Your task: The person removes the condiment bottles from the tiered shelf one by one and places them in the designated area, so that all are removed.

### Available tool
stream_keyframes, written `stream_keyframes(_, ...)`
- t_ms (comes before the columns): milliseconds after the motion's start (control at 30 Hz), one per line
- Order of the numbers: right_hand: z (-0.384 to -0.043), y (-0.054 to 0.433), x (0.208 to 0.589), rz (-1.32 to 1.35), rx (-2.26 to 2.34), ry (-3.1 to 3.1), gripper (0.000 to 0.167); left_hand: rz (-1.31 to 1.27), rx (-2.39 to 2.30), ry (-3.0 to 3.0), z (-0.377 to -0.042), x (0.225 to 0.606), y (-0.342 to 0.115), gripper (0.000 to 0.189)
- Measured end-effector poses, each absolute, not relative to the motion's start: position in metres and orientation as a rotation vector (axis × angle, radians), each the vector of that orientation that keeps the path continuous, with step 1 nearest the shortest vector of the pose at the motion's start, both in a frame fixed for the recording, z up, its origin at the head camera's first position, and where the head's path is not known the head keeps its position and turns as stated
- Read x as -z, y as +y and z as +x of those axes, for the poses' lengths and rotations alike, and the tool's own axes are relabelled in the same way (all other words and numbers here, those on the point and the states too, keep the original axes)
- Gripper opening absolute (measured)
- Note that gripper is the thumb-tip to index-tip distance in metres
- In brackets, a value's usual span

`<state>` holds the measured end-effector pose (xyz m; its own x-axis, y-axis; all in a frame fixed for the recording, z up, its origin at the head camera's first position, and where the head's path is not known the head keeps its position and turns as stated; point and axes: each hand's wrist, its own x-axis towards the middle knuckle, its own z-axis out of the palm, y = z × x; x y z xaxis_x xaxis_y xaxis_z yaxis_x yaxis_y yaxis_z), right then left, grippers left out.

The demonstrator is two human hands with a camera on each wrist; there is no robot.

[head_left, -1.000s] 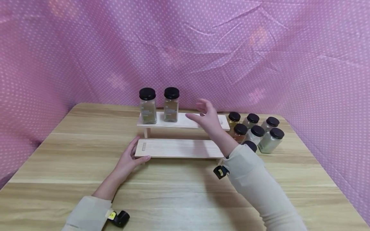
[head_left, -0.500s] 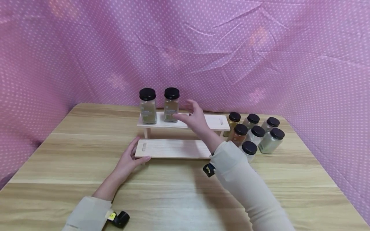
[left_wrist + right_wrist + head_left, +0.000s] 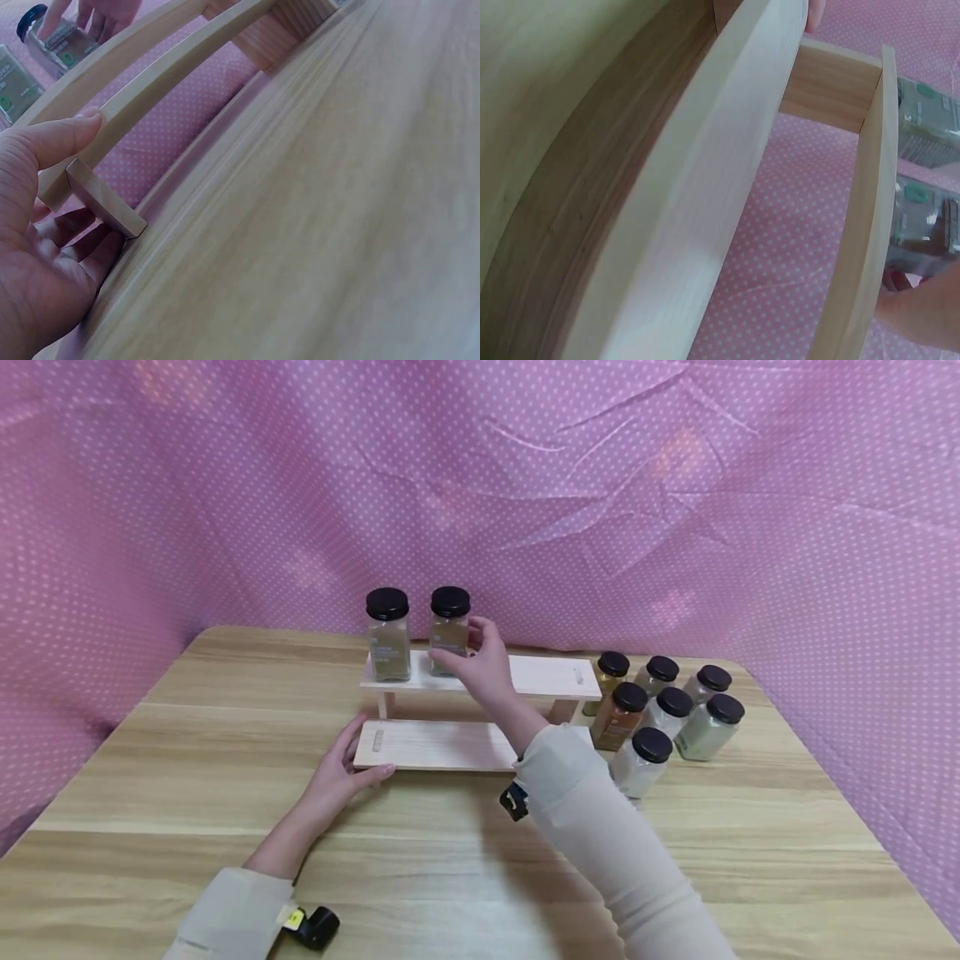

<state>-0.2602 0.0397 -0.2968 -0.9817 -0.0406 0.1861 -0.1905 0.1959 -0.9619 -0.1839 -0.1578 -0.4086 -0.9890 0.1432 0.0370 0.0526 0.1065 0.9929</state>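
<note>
A two-step wooden spice rack (image 3: 420,745) stands on the table. My left hand (image 3: 333,778) grips the left end of its lower step, thumb along the front edge; in the left wrist view, the fingers curl beside the rack's leg (image 3: 105,199). Two square glass spice jars with black lids stand upright on the upper step: an outer left jar (image 3: 388,639) and, right of it, a second jar (image 3: 448,631) with brownish contents. My right hand (image 3: 487,670) holds that second jar low down, thumb across its front and fingers at its right side. Its far side is hidden.
Several more black-lidded jars stand close together right of the rack, among them a reddish one (image 3: 617,718) and a pale one (image 3: 641,764) nearest the front. A pink dotted cloth (image 3: 480,485) hangs behind the table (image 3: 420,868).
My right hand has moved left along the upper step, from beside the second jar to take hold of it. My left hand stays on the rack's left end.
</note>
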Motion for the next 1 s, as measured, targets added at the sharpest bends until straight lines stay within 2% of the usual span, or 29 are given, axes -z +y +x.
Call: stream_keyframes(1000,-0.259,0.025,0.296,0.11,-1.786,-2.24,0.05,0.219,-2.073,2.258,-0.185,0.409,-0.159,0.092)
